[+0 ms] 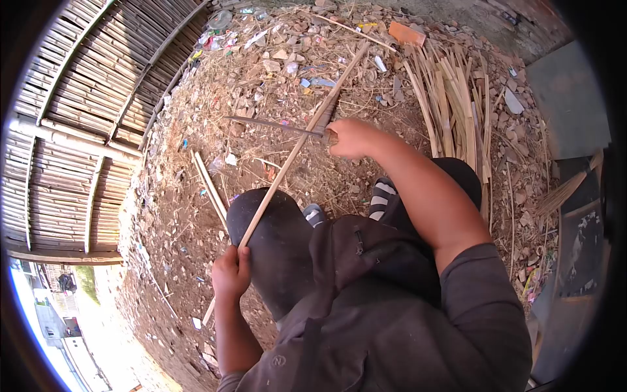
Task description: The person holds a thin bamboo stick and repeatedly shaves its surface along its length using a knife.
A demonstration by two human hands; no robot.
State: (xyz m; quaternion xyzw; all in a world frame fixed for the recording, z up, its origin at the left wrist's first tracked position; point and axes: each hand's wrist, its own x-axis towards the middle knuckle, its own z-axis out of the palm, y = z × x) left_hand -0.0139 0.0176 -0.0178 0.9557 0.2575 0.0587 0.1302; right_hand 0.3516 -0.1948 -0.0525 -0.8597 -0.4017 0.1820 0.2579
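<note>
A long, pale bamboo strip [282, 175] runs slantwise across my left thigh, its far end reaching out over the littered ground. My left hand [231, 274] is closed round the strip near its lower end. My right hand [354, 138] grips the short handle of a large knife [271, 123]. The long, dark blade points left and crosses the strip beyond my knees; whether its edge cuts into the wood I cannot tell. A dark upright piece, partly hidden, shows beside the strip just above the knife's handle.
Several split bamboo strips [450, 98] lie in a pile beyond my right knee. Two more strips [210, 186] rest on the ground to the left. An orange brick [406, 33] lies at the back. A bamboo wall [78, 130] stands left; grey panels [568, 98] stand right.
</note>
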